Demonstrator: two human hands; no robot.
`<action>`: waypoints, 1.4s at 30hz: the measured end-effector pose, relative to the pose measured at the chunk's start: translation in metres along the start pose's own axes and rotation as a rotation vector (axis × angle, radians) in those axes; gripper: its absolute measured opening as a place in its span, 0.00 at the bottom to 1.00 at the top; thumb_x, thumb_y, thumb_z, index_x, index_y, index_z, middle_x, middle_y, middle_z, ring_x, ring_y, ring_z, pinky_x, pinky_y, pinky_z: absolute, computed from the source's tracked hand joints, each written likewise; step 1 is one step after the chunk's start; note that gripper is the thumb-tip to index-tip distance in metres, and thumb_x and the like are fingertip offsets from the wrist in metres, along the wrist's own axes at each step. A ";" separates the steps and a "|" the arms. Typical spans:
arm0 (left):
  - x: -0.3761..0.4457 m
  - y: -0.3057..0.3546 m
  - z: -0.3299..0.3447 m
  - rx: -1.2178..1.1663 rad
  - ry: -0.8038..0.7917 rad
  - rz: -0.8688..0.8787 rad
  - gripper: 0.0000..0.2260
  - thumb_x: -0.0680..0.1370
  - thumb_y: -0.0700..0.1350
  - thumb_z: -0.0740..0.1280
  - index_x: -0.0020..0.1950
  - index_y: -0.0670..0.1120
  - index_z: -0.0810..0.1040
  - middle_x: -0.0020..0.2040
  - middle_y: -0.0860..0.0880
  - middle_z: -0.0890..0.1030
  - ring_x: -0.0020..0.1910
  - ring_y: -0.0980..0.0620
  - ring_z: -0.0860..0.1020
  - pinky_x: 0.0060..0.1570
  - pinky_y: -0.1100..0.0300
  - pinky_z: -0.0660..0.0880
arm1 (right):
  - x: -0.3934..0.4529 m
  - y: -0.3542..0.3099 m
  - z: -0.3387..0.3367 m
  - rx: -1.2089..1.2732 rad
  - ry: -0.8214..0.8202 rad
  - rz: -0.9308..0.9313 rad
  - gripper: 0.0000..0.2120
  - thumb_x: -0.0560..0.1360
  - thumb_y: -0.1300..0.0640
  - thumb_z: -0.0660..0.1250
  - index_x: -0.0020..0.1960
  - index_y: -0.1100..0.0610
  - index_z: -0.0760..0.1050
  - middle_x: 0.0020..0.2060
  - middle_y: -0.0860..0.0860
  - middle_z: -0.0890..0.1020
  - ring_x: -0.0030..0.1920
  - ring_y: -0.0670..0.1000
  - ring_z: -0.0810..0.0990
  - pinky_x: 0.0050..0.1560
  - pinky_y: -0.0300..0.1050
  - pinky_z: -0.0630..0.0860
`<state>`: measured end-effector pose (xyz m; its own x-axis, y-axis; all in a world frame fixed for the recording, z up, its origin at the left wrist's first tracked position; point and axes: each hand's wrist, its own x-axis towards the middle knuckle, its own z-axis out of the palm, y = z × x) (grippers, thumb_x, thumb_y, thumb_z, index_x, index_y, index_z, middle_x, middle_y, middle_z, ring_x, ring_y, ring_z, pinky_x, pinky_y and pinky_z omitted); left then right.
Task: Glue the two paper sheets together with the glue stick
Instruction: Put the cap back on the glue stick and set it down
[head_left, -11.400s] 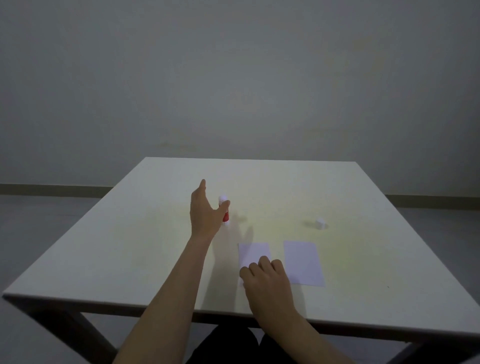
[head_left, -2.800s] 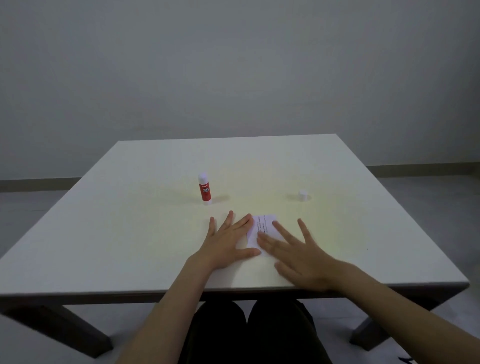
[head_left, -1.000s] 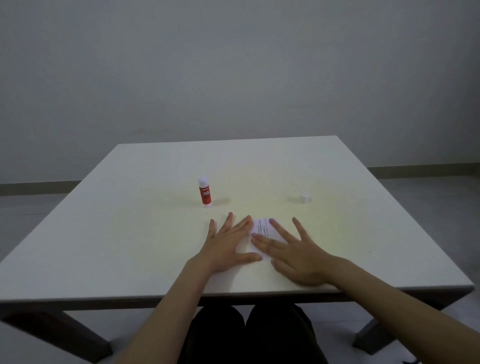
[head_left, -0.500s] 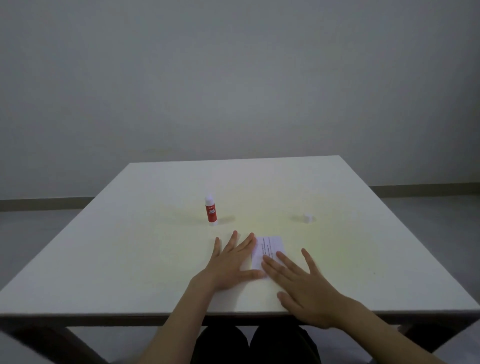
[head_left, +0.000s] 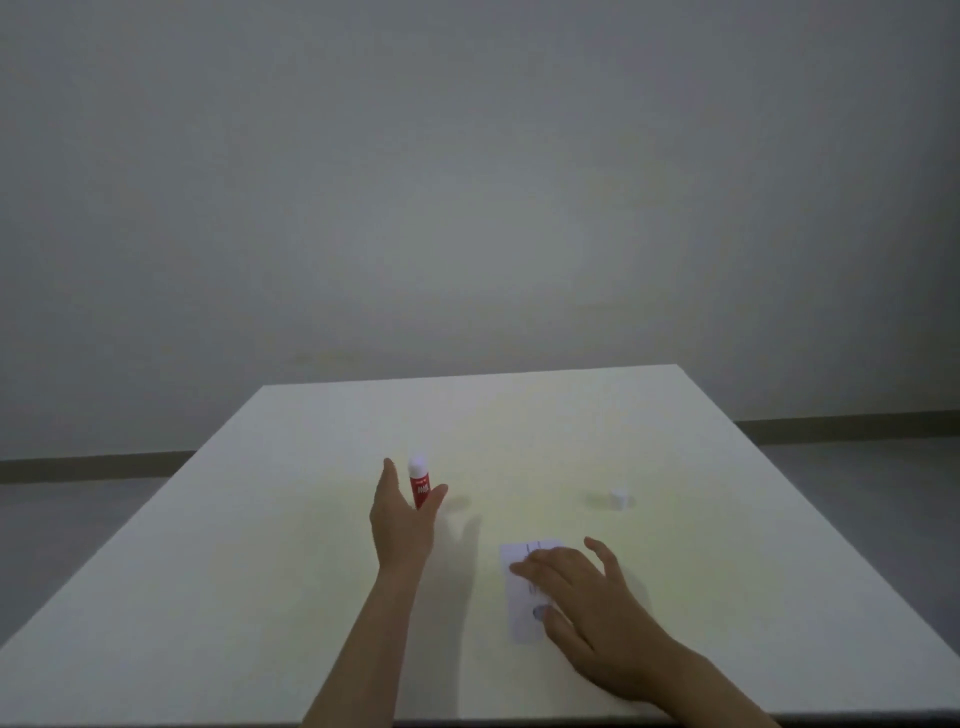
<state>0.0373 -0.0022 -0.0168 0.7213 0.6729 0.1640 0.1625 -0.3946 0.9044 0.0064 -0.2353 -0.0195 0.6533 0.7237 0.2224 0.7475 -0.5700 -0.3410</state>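
With the paper (head_left: 524, 587) lying stacked under the flat right hand (head_left: 587, 597), the spread-fingered left hand (head_left: 402, 519) is nearing the uncapped glue stick (head_left: 420, 483) beyond it.

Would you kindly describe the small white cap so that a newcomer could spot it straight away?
On the white table, look right of the glue stick and beyond the paper under the right hand. The small white cap sits alone there, untouched: a short, stubby piece, unlike the tall red-labelled stick.
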 end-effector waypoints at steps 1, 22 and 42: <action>0.000 -0.001 0.003 0.002 0.011 0.023 0.23 0.75 0.48 0.69 0.68 0.42 0.71 0.66 0.44 0.77 0.66 0.44 0.73 0.62 0.55 0.71 | 0.002 -0.002 0.000 0.015 0.015 0.007 0.21 0.77 0.51 0.48 0.70 0.44 0.60 0.67 0.41 0.68 0.69 0.40 0.61 0.72 0.47 0.39; -0.058 0.077 -0.027 -0.535 -0.578 0.204 0.08 0.78 0.45 0.63 0.54 0.50 0.80 0.51 0.53 0.86 0.53 0.58 0.82 0.47 0.73 0.75 | 0.047 -0.041 -0.039 1.972 0.008 0.667 0.27 0.73 0.34 0.56 0.36 0.59 0.70 0.18 0.49 0.63 0.16 0.46 0.58 0.17 0.35 0.58; -0.072 0.089 -0.041 -0.606 -0.391 0.170 0.06 0.70 0.43 0.72 0.41 0.54 0.85 0.42 0.52 0.87 0.44 0.55 0.84 0.41 0.71 0.76 | 0.034 -0.053 -0.036 1.785 -0.025 0.470 0.23 0.80 0.46 0.51 0.49 0.63 0.75 0.25 0.54 0.76 0.23 0.49 0.70 0.28 0.40 0.70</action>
<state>-0.0278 -0.0600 0.0679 0.9091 0.3163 0.2712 -0.2914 0.0174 0.9565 -0.0067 -0.1947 0.0391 0.7308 0.6607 -0.1717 -0.4850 0.3255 -0.8117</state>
